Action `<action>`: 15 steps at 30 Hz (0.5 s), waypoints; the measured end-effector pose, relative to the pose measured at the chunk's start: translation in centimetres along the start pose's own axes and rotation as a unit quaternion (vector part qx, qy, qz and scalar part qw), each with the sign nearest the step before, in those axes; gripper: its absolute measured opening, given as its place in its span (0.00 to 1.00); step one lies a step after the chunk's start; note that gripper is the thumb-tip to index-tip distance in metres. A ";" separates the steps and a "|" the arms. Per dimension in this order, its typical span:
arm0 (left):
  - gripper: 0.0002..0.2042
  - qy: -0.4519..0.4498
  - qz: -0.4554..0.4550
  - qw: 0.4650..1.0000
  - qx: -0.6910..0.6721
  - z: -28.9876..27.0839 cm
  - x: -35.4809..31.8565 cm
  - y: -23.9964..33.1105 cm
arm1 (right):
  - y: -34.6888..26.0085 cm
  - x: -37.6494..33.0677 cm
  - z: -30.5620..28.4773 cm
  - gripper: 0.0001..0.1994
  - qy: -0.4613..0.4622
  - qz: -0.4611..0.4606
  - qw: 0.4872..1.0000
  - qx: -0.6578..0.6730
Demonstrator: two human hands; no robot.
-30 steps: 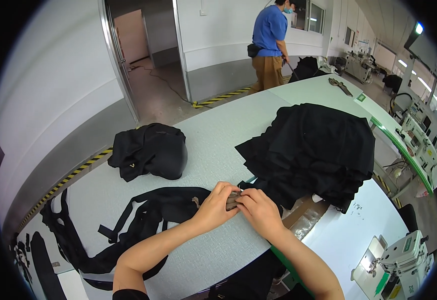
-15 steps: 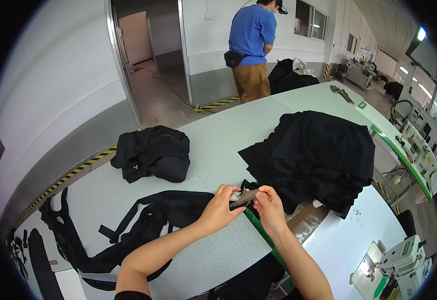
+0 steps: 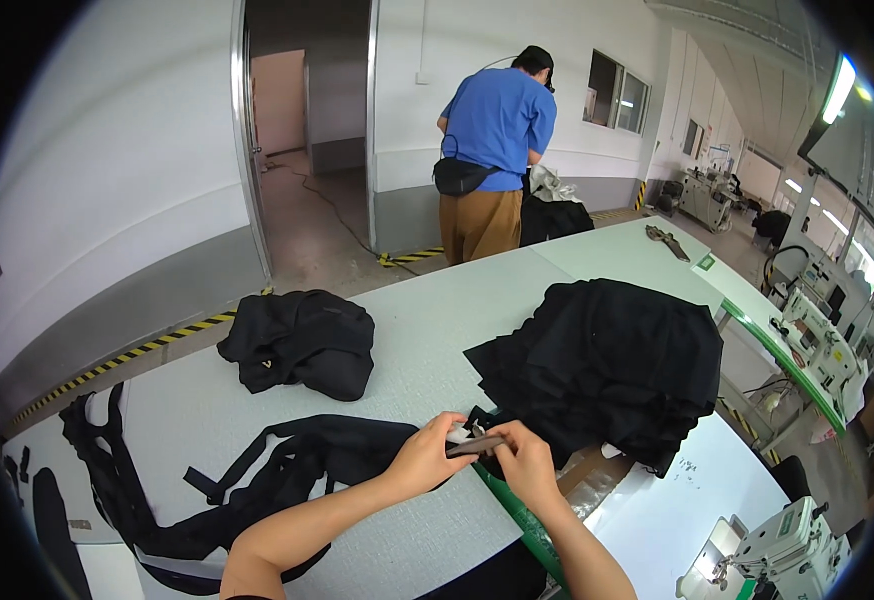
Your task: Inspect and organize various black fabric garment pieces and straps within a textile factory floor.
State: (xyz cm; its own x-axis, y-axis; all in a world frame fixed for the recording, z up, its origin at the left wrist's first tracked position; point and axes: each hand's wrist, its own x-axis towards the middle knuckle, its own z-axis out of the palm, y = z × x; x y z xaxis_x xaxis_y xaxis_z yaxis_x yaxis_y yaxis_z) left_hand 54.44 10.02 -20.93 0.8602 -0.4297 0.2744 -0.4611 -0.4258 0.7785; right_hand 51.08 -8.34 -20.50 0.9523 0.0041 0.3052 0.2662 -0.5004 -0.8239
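Note:
Between my two hands is a small, flat grey-brown strip (image 3: 473, 447), held in front of me over the table. My left hand (image 3: 423, 458) has its fingers closed on one end of it, and some white material shows by the fingertips. At the other end, my right hand (image 3: 527, 464) pinches the strip between thumb and fingers. Its exact kind is too small to tell. To the left, long black fabric pieces (image 3: 342, 450) lie spread out, reaching under my left forearm. Just beyond my right hand rises a large stack of black fabric (image 3: 622, 360).
A bundled black garment (image 3: 299, 345) lies at the far left of the table (image 3: 417, 350). A white sewing machine (image 3: 782, 545) stands at the lower right. Across the table a person in a blue shirt (image 3: 502, 115) leans over a black pile. A brown object (image 3: 667, 240) lies at the far end.
My view has tilted up, so the table sits lower in it. The strip has turned from a slant to nearly level and edge-on, both hands still on it.

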 end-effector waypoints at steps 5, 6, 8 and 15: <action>0.21 0.047 0.051 0.997 0.045 -0.1 0.2 -0.3 | 1.3 1.1 -1.7 0.05 0.073 0.081 0.952 0.286; 0.20 0.033 0.043 0.997 0.047 -0.2 0.0 -0.2 | 1.7 1.2 -2.5 0.07 0.074 0.094 0.929 0.350; 0.20 0.025 0.048 0.998 0.036 -0.3 0.1 -0.1 | 1.5 1.4 -3.3 0.11 0.132 0.129 0.912 0.367; 0.19 0.015 0.041 0.999 0.033 -0.5 -0.2 0.1 | -2.2 0.5 -2.5 0.14 0.019 0.064 0.994 0.089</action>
State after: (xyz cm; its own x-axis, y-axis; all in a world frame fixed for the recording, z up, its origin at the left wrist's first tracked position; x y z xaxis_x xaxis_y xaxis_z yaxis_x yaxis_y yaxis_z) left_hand 54.35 10.49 -20.65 0.8245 -0.4423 0.3529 -0.5426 -0.4414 0.7146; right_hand 50.57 -9.36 -17.32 0.9744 -0.0848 0.2080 0.1691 -0.3331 -0.9276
